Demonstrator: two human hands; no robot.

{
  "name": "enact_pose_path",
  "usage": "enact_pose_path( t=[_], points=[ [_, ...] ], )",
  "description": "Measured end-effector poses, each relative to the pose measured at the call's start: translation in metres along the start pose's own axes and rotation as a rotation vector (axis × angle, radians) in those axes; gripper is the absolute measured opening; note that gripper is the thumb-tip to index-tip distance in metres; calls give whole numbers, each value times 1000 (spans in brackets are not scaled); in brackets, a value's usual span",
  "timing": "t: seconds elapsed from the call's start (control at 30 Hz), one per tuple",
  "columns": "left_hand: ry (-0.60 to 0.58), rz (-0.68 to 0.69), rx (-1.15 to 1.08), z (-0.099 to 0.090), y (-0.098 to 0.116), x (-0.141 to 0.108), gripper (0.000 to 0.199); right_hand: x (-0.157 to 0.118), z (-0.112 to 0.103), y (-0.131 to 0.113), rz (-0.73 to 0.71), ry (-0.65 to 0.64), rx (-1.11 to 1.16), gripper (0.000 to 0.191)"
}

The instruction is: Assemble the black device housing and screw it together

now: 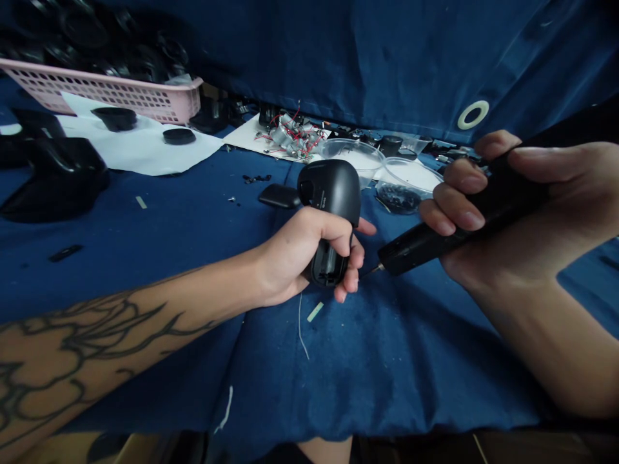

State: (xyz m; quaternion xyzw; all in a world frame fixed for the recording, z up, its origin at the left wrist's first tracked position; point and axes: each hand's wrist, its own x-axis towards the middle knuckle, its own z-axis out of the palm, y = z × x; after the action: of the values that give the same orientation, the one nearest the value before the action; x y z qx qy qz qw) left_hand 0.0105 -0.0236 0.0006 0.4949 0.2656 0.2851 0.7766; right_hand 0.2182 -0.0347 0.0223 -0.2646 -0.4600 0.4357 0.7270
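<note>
Near the middle of the head view, my left hand (324, 248) is wrapped round a black rounded device (336, 187), held upright with an open slot in its lower part. On the right, my right hand (503, 200) grips a black electric screwdriver (420, 248). Its thin bit points down and left, close to my left fingertips; whether it touches anything I cannot tell. Behind the device, a small black cover (279, 196) lies on the blue cloth (193, 225).
A pink basket (135, 96) of black parts stands at the back left, beside white paper (149, 154) with two black caps. Small motors with red wires (293, 136) and clear round dishes (351, 154) sit at the back. Black housings (58, 167) lie at the left.
</note>
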Motion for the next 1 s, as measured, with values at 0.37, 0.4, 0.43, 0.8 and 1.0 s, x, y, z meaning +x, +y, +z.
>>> enact_pose_path(
  t=[0.37, 0.4, 0.43, 0.8, 1.0],
  points=[
    [4, 1, 16, 2, -2, -1, 45, 0, 1, 0, -14, 16, -6, 20],
    [5, 1, 19, 2, -2, -1, 45, 1, 1, 0, -8, 12, 0, 19],
    [4, 0, 23, 2, -2, -1, 44, 2, 0, 0, 2, 6, 3, 19],
    [-3, -6, 31, 1, -3, 1, 43, 4, -5, 0, 25, -7, -21, 22],
    [1, -11, 49, 1, -3, -1, 46, 3, -4, 0, 26, -21, -32, 22]
  ],
)
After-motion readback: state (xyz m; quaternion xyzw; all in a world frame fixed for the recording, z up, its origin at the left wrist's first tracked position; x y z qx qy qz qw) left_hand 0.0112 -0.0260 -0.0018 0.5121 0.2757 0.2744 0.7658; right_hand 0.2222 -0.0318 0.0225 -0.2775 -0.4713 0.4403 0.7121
